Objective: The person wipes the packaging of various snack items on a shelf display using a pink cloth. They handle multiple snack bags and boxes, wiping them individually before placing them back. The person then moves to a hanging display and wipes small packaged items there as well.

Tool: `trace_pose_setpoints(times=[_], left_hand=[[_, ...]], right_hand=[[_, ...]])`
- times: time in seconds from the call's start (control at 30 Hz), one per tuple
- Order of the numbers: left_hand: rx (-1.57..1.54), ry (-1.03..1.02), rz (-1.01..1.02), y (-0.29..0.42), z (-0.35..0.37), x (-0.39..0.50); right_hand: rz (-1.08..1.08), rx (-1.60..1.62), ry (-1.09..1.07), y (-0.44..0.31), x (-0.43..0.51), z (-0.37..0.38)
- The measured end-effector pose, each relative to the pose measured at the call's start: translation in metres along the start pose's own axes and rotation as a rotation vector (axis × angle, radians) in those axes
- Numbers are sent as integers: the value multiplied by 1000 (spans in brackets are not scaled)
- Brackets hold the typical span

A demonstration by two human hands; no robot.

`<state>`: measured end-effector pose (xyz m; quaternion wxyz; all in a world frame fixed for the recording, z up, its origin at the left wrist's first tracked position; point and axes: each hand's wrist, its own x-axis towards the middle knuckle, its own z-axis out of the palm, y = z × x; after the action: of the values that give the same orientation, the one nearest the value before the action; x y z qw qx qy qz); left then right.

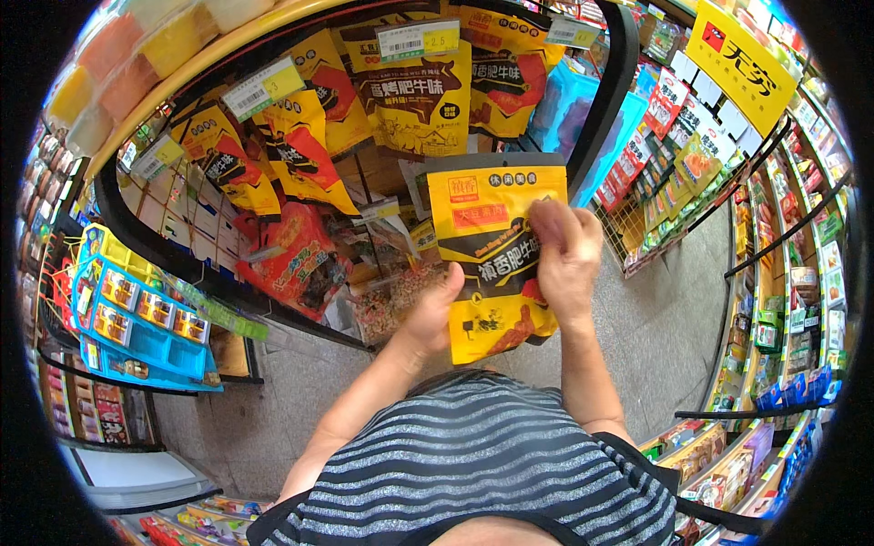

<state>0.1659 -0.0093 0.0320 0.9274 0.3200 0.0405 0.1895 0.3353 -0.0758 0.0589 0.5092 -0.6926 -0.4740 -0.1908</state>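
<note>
A yellow and black snack pouch (505, 321) is held upright before my chest, its printed front facing me. My left hand (433, 307) grips its left edge, thumb on the front and fingers hidden behind. My right hand (568, 256) is at the right edge, slightly blurred, with its fingers bent over the front. Behind the pouch, similar yellow pouches (420, 102) hang on a wire display rack with price tags (263, 89). A red snack bag (297, 259) hangs lower on the left.
A black rack frame (604, 89) curves close behind the pouch. Blue plastic trays (153, 341) with small packs stand at the left. Stocked shelves (785, 273) line the right side, and more hanging packets (696, 150) are at the upper right. Grey floor (672, 307) shows between them.
</note>
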Motion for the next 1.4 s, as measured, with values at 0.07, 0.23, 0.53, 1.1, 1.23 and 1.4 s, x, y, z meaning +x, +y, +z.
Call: trace_pose_setpoints(times=[0.07, 0.23, 0.53, 1.1, 1.23, 1.4], left_hand=[[-19, -19, -23, -4, -5, -4], [-34, 5, -36, -3, -12, -14], [72, 113, -47, 3, -29, -30], [-169, -39, 107, 26, -46, -46], [-217, -24, 120, 32, -38, -49], [-189, -24, 177, 33, -43, -58]], right_hand=[[28, -110, -23, -15, -1, 6], [-129, -56, -40, -47, 2, 22], [-246, -72, -246, -85, -7, 32], [-399, 59, -384, -115, -75, 24], [-438, 103, -381, -111, -97, 20], [-401, 88, -316, -97, -104, 15]])
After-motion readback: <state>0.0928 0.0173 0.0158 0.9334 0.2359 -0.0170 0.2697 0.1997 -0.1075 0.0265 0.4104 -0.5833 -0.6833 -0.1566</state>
